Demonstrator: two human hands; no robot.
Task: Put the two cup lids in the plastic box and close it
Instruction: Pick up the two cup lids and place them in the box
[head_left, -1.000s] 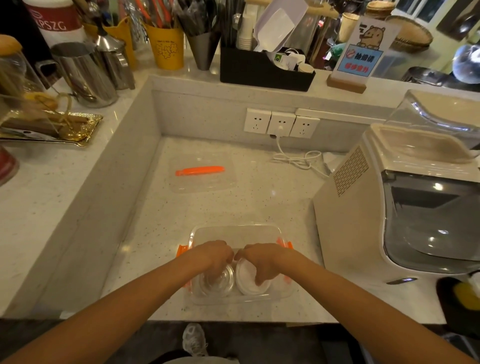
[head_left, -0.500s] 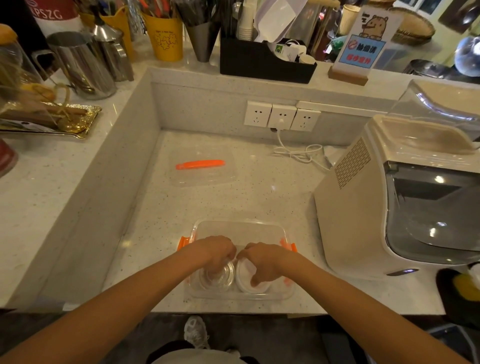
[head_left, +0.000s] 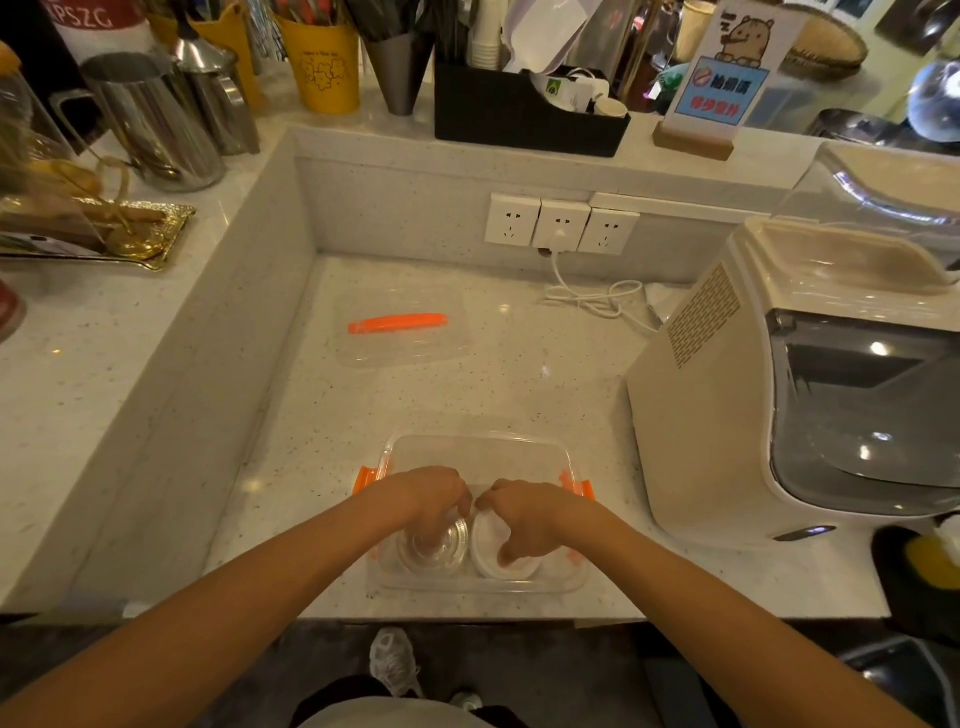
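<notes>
A clear plastic box (head_left: 478, 452) with orange side clips stands open near the counter's front edge. Inside its near half lie two cup lids side by side: a clear lid (head_left: 434, 545) on the left and a white lid (head_left: 501, 558) on the right. My left hand (head_left: 426, 496) rests on the clear lid with fingers curled down onto it. My right hand (head_left: 524, 514) presses its fingertips on the white lid. The box's clear cover (head_left: 402, 335), with an orange strip along it, lies flat on the counter farther back, apart from the box.
A large cream machine (head_left: 779, 395) stands close on the right of the box. A white cable (head_left: 597, 299) runs from wall sockets at the back. A raised ledge on the left and back carries metal jugs (head_left: 156, 119), a gold tray and yellow holders.
Both hands stay on the lids inside the box; only the camera view has shifted slightly.
</notes>
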